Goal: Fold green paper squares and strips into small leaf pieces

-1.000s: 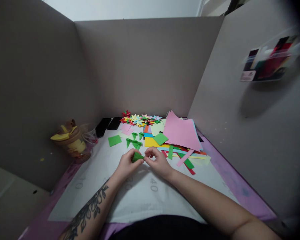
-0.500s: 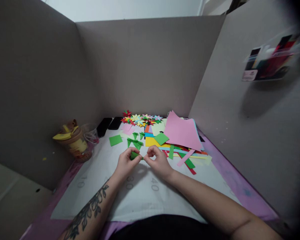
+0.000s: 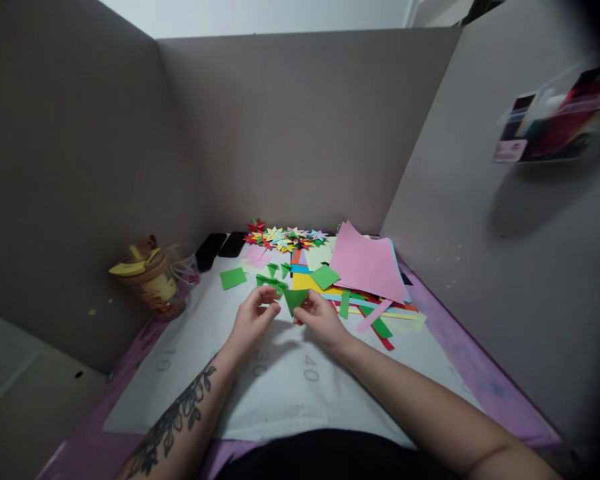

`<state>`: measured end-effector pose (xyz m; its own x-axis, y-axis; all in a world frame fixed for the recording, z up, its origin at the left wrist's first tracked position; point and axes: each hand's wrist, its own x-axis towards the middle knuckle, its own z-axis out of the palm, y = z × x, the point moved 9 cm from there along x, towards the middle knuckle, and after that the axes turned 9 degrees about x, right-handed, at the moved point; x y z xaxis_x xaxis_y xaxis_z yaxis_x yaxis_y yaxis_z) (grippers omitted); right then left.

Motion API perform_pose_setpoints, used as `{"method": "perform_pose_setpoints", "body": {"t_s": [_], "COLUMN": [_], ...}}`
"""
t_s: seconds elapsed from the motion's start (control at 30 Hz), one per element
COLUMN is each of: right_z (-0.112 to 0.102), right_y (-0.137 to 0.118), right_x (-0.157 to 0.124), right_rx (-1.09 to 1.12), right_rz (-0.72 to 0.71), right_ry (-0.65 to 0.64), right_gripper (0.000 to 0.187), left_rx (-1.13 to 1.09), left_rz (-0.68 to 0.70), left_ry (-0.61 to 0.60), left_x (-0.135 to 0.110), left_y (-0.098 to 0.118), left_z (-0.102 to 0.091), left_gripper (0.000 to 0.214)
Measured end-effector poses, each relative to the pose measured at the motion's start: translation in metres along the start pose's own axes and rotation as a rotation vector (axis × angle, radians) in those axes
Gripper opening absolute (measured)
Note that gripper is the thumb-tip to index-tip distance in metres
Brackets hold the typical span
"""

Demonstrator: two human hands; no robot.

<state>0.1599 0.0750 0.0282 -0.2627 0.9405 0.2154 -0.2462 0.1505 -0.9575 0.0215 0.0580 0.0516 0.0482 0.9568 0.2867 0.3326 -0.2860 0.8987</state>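
While left hand curls, right hand pinches paper.

Green paper piece folded triangular (point down); held above mat.

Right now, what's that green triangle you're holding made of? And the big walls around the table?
Green triangle, pinched in the right hand: looks like thin coloured paper, matte, with sharp folded edges and flat colour like the loose sheets behind it.
Walls: probably cardboard or a similar board, dull grey-brown with no shine, meeting at straight corner creases.
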Motion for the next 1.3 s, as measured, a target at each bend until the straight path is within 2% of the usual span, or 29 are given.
{"method": "perform_pose_setpoints", "body": {"t_s": [0.07,0.17,0.37,0.53,0.7,0.87,0.93,1.1,1.2,1.3], "right_z": [-0.002,-0.006,-0.008,-0.004,0.000,0.005,0.002,-0.003,-0.003,-0.001], "right_y": [0.007,0.008,0.012,0.011,0.006,0.005,0.005,0.003,-0.003,-0.010], "right_x": [0.001,0.002,0.001,0.000,-0.002,-0.005,-0.005,-0.004,-0.003,-0.005], "right_rx": [0.092,0.123,0.121,0.112,0.140,0.134,0.093,-0.009,-0.079,-0.132], "right_rz": [0.055,0.039,0.033,0.060,0.053,0.044,0.042,0.018,-0.066,-0.166], "right_ry": [0.001,0.016,0.009,-0.004,-0.013,-0.036,-0.011,0.013,-0.006,-0.025], "right_gripper": [0.016,0.015,0.012,0.012,0.013,0.013,0.010,0.004,0.003,0.001], "left_rx": [0.040,0.109,0.119,0.019,-0.005,0.028,0.052,-0.082,-0.212,-0.300], "left_rz": [-0.010,0.030,0.036,0.023,0.044,0.033,0.033,-0.024,-0.067,-0.047], "left_ry": [-0.098,-0.206,-0.230,-0.308,-0.286,-0.116,-0.090,-0.154,-0.225,-0.298], "left_x": [0.000,-0.002,-0.004,-0.006,-0.006,-0.004,-0.005,-0.005,-0.005,-0.006], "left_y": [-0.001,0.003,0.007,0.006,0.004,0.002,0.002,-0.001,-0.005,-0.005], "left_z": [0.008,0.019,0.023,0.027,0.027,0.019,0.018,0.022,0.027,0.032], "left_gripper": [0.027,0.026,0.013,0.011,0.012,0.012,0.012,0.019,0.025,0.030]}}
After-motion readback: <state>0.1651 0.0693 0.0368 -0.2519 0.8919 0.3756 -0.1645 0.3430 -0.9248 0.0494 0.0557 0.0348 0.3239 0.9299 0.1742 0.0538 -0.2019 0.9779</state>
